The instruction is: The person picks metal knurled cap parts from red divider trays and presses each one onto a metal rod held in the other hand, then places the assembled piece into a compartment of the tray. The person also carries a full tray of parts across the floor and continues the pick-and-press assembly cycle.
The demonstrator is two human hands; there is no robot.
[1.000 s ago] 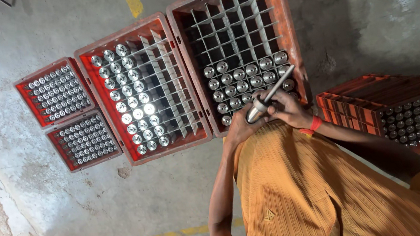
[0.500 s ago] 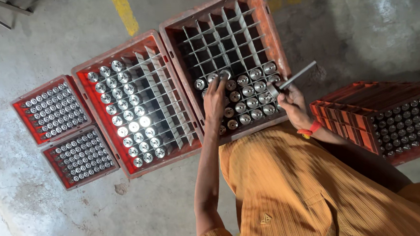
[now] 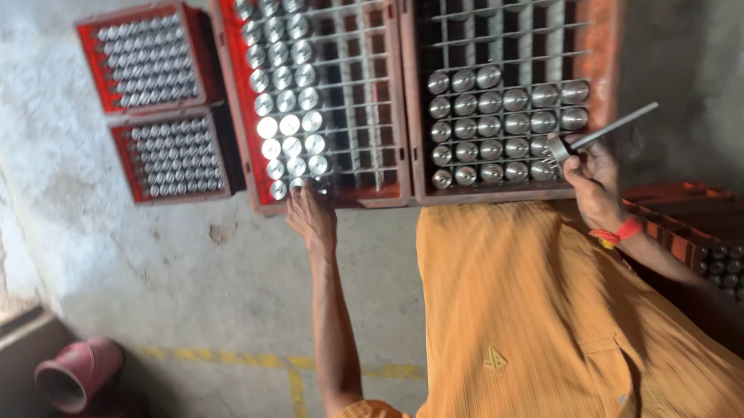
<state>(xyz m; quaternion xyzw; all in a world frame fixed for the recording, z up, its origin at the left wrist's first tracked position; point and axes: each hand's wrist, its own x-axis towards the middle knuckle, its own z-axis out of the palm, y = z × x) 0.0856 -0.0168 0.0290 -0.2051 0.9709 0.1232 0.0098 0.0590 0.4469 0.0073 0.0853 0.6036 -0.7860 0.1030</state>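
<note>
My left hand (image 3: 311, 217) reaches out to the near edge of the middle red crate (image 3: 386, 103). Its fingertips are at the nearest shiny metal cylinders (image 3: 289, 123), and whether they grip one is hidden. My right hand (image 3: 594, 183) is closed around a thin metal rod tool (image 3: 615, 129) with a small head. It hovers at the near right corner of the right red crate (image 3: 605, 44). Rows of metal cylinders (image 3: 506, 125) fill that crate's near half. My orange shirt (image 3: 528, 312) covers the lower frame.
Two small red trays (image 3: 148, 59) (image 3: 175, 157) packed with small metal pieces lie on the concrete floor at the left. Another red crate (image 3: 738, 262) with cylinders stands at the right. A pink pipe piece (image 3: 74, 374) lies at the lower left beside a yellow floor line (image 3: 297, 389).
My left hand has moved from the right crate over to the middle crate's near edge. The right hand still holds the rod, now by the right crate's corner. The view has shifted closer.
</note>
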